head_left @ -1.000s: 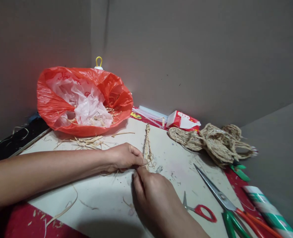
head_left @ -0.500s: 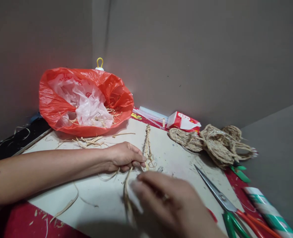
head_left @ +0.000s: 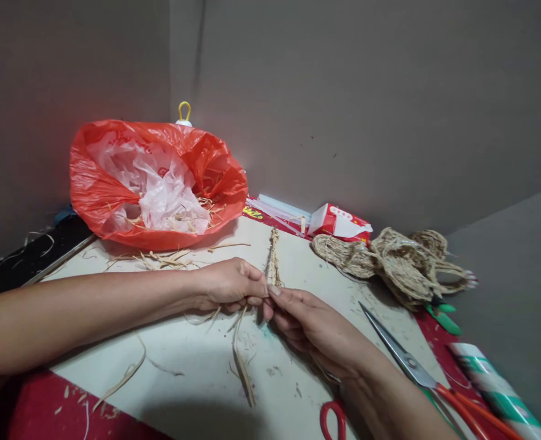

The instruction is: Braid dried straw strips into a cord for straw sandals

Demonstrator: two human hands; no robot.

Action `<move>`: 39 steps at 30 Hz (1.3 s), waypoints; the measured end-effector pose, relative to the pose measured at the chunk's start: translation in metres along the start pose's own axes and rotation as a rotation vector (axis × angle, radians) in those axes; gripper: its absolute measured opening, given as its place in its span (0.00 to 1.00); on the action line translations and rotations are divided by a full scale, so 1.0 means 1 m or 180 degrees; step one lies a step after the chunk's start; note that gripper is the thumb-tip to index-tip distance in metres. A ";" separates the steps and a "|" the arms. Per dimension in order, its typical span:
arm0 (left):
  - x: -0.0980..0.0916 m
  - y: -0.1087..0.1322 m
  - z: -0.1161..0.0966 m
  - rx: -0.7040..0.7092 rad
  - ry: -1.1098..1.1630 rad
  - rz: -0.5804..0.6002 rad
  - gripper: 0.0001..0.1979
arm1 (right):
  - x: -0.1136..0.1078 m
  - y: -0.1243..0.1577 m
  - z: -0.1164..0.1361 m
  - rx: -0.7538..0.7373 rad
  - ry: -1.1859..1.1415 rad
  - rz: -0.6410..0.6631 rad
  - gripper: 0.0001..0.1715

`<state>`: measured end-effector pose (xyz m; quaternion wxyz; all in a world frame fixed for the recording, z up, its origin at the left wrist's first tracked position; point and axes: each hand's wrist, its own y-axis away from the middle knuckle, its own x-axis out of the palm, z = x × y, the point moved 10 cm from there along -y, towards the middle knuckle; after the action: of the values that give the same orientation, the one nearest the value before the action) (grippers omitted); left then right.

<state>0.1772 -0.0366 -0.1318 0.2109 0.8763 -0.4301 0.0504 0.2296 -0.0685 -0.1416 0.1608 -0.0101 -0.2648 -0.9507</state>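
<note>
A narrow braid of pale dried plant fibre [head_left: 274, 253] runs away from me over the white board [head_left: 183, 373]. At its near end my left hand [head_left: 236, 284] pinches the strands between thumb and fingers. My right hand [head_left: 313, 327] meets it there, thumb and fingertips closed on the same strands, and the fingertips of both hands touch. Loose fibre strips [head_left: 241, 366] hang toward me from beneath my left hand. The exact crossing of the strands is covered by my fingers.
A red plastic bag [head_left: 100, 211] holding fibre scraps stands at the back left. Coiled twine [head_left: 401, 263] lies right, beyond large scissors [head_left: 410, 363]. A red handle loop [head_left: 333, 421] shows near the front. A tissue pack [head_left: 338, 223] rests by the wall, and a green-white roll [head_left: 494, 385] lies far right.
My right hand has moved up and away from me to join my left hand at the strands. The red handle loop is now uncovered. My left hand has barely moved.
</note>
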 end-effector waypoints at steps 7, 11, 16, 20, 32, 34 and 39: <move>0.002 0.005 -0.007 -0.0015 -0.0289 0.0138 0.09 | 0.000 -0.002 -0.004 0.0093 -0.0267 0.0299 0.24; -0.005 0.005 -0.015 0.0127 -0.0874 -0.0049 0.07 | 0.000 -0.003 -0.003 0.0017 -0.0146 0.0203 0.25; -0.016 0.009 -0.029 0.0332 -0.1940 -0.0267 0.07 | -0.003 -0.004 -0.004 -0.0034 -0.0094 -0.0155 0.26; -0.016 0.017 -0.043 0.0443 -0.2815 -0.0429 0.08 | -0.006 -0.005 -0.009 -0.0021 -0.0080 -0.0463 0.26; 0.036 0.038 -0.016 0.0857 -0.4695 -0.0759 0.12 | 0.006 -0.002 -0.019 -0.0019 -0.1155 -0.0736 0.25; 0.051 0.043 -0.008 0.1197 -0.5106 -0.0611 0.14 | 0.004 -0.002 -0.020 -0.0056 -0.1151 -0.0839 0.22; 0.062 0.055 -0.026 0.1409 -0.4827 -0.0169 0.07 | 0.001 -0.001 -0.019 -0.0110 -0.1155 -0.0805 0.21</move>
<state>0.1756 -0.1007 -0.0734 -0.3180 0.7032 -0.4155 -0.4814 0.2292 -0.0775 -0.1585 -0.0102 -0.1506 -0.2722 -0.9503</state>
